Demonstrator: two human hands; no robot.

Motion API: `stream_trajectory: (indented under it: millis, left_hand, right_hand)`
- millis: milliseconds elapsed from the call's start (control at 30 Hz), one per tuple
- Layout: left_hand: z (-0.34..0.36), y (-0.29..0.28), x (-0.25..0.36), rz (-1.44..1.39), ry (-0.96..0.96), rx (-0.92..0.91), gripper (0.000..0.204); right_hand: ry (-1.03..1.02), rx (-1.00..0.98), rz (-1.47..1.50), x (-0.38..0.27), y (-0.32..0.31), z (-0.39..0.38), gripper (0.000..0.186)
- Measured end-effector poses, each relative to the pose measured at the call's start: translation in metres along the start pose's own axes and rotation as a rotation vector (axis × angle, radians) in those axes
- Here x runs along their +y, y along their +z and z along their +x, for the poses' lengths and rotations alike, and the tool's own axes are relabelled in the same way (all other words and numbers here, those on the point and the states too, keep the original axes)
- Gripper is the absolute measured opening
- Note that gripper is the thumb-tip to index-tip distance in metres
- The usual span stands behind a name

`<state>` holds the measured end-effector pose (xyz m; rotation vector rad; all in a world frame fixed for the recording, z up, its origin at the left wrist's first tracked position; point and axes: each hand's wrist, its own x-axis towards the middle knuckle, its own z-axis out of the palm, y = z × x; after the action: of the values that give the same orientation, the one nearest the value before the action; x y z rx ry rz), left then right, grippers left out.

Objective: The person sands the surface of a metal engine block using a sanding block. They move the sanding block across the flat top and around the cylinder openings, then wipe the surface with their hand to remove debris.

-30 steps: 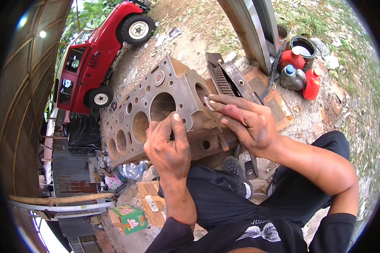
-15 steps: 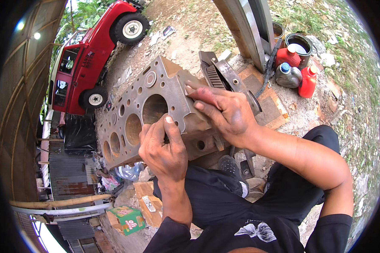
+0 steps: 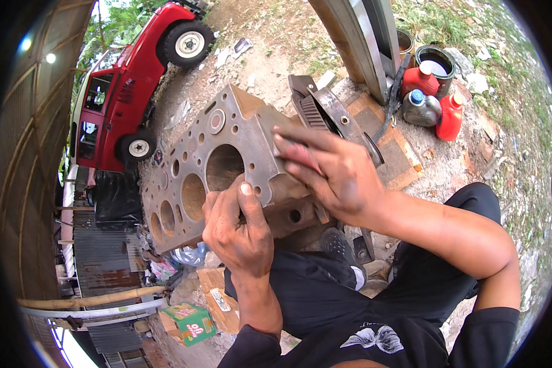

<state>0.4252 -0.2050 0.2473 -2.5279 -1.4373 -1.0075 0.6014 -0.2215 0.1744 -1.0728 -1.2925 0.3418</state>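
Observation:
A grey-brown engine block [image 3: 196,162] with a row of round cylinder bores stands tilted before me. My left hand [image 3: 239,230] grips its near edge beside the largest visible bore, thumb resting on the top face and fingers curled, their tips partly hidden. My right hand [image 3: 343,175] presses a folded reddish-brown piece of sandpaper [image 3: 300,157] against the block's right end face. The fingers of that hand lie stretched over the sandpaper and are slightly blurred. Just beyond this hand, a dark metal engine part with a ribbed section [image 3: 334,110] lies by the block.
Cardboard [image 3: 398,150] lies under the ribbed part. Red bottles [image 3: 451,116], a grey bottle [image 3: 420,109] and a dark bucket [image 3: 437,58] stand right of a metal post [image 3: 362,49]. A red off-road vehicle [image 3: 122,86] is at far left; a green box [image 3: 190,322] lies near left.
My right hand has shifted slightly right and nearer on the end face, its fingers now flatter over the sandpaper. The left hand keeps its hold on the block.

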Motion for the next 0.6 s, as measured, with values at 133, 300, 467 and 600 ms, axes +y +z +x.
stream_trajectory:
  millis: [133,300,467,600]
  left_hand:
    - [0.001,0.002,0.002,0.0,-0.018,0.001,0.023]
    - [0.002,0.004,-0.002,-0.037,0.035,0.051,0.029]
    - [0.005,0.009,0.009,0.044,-0.001,0.072,0.028]
    - [0.003,0.002,0.008,0.052,-0.044,0.008,0.023]
  right_hand:
    - [-0.004,-0.029,-0.084,0.014,0.0,0.022,0.029]
    - [0.158,-0.161,-0.01,-0.001,-0.013,0.013,0.034]
    - [0.324,-0.221,0.168,-0.001,-0.017,0.024,0.031]
    - [0.291,-0.262,0.059,0.0,-0.017,0.037,0.033]
